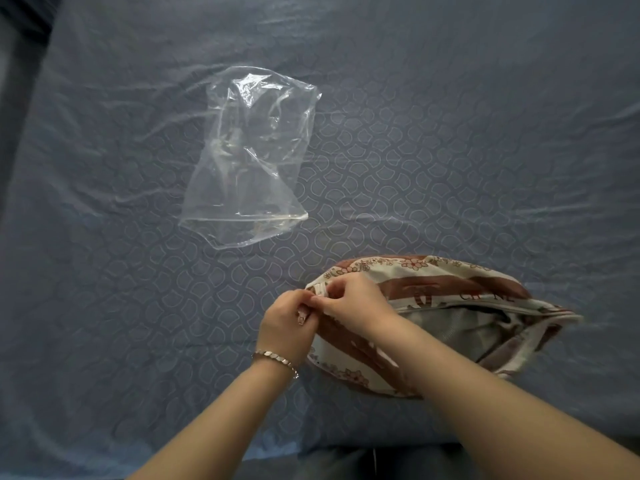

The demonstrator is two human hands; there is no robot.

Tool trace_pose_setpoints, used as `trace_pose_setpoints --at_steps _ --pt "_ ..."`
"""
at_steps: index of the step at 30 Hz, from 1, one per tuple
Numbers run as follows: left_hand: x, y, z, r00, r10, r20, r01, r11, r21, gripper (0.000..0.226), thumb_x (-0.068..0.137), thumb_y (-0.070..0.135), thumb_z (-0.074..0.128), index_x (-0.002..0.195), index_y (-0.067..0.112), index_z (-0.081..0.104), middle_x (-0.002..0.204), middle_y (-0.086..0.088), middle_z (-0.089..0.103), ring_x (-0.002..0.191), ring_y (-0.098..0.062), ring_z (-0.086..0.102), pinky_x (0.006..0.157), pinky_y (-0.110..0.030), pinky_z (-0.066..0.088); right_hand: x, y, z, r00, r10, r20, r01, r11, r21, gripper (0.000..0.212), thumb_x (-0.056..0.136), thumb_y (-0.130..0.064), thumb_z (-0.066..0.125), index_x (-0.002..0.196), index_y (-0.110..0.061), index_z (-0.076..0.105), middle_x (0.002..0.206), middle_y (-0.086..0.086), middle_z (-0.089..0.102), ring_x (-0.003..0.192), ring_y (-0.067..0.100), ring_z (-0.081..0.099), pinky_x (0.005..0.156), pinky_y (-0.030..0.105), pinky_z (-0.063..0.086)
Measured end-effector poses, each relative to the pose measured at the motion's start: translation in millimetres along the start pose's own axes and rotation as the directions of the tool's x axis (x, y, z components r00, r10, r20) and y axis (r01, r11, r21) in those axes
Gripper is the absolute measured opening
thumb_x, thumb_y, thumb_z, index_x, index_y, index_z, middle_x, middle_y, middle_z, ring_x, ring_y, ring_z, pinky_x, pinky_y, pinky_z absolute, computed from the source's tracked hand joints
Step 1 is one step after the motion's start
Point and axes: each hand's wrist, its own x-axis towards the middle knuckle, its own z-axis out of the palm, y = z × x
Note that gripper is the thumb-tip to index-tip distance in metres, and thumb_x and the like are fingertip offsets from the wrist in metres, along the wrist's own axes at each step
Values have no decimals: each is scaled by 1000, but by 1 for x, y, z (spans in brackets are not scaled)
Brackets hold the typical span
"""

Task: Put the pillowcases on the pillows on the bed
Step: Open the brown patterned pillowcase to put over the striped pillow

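Note:
A cream and brown flowered pillowcase (433, 285) lies on the blue bed sheet (450, 150) at the lower right, with a grey pillow (464, 327) showing through its open slit. My left hand (285, 323), with a bracelet on the wrist, pinches the left end of the pillowcase's opening. My right hand (353, 299) grips the same end right beside it, fingertips touching the left hand's. The far right end of the opening gapes apart.
A crumpled clear plastic bag (249, 157) lies flat on the sheet, up and left of the pillow. The bed's dark left edge (14, 98) runs down the frame's left side. The near edge of the bed is at the bottom.

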Motion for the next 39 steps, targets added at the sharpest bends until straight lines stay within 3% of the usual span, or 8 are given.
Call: trace_pose_setpoints --at_steps 5,8,12,19,26,31,35,39 --pt "-2 6 -16 996 68 56 -63 995 -81 7 75 2 69 81 5 71 72 8 60 74 -17 58 67 -14 42 -21 -10 -17 1000 30 7 -31 981 189 13 69 -24 82 69 -18 70 70 -3 68 64 3 58 68 21 50" --pt "-3 4 -18 987 106 120 -96 992 -87 11 72 4 68 83 6 73 79 -6 68 76 -20 61 71 -27 48 -29 -9 -13 999 43 17 -44 997 70 15 71 -31 80 66 -19 71 69 1 69 59 3 55 62 23 45" --pt "-3 -1 -20 985 157 65 -150 983 -105 14 69 5 69 79 14 69 70 19 60 68 0 58 65 -14 47 -32 -5 -8 995 96 38 -98 993 59 38 82 -33 69 67 1 68 57 7 53 53 12 43 56 27 33" --pt "-5 -2 -23 904 409 124 -395 910 -123 31 71 37 61 83 11 72 88 9 60 85 -4 56 73 -8 46 -38 -4 -10 993 77 85 -93 973 210 30 92 -29 56 76 -6 67 57 -3 52 50 1 44 53 17 36" --pt "-6 -8 -23 830 547 105 -557 810 185 30 79 27 51 75 6 71 71 -4 66 63 -15 61 67 -22 42 -39 0 -8 993 28 113 -58 960 273 28 85 -26 67 79 1 71 62 3 51 55 5 39 51 17 31" --pt "-8 -17 -25 766 642 24 -631 745 216 50 98 32 35 79 1 68 78 -9 68 79 -14 52 75 -24 44 -34 5 13 950 183 254 -310 667 678 23 89 -18 61 72 -3 64 66 10 51 58 18 44 55 27 35" --pt "-15 -28 -34 917 390 -87 -388 921 35 31 90 23 44 84 0 63 80 -4 60 78 -8 48 75 -12 39 -30 20 24 863 310 399 -501 420 757 25 91 -20 55 73 -4 64 59 9 62 49 17 57 49 25 47" --pt "-18 -47 -44 966 -213 -146 184 964 -193 13 92 14 52 92 4 60 87 -8 59 87 -27 57 74 -30 42 -28 49 12 851 507 141 -493 674 551 36 86 -31 64 99 3 68 87 12 68 84 26 64 88 38 51"
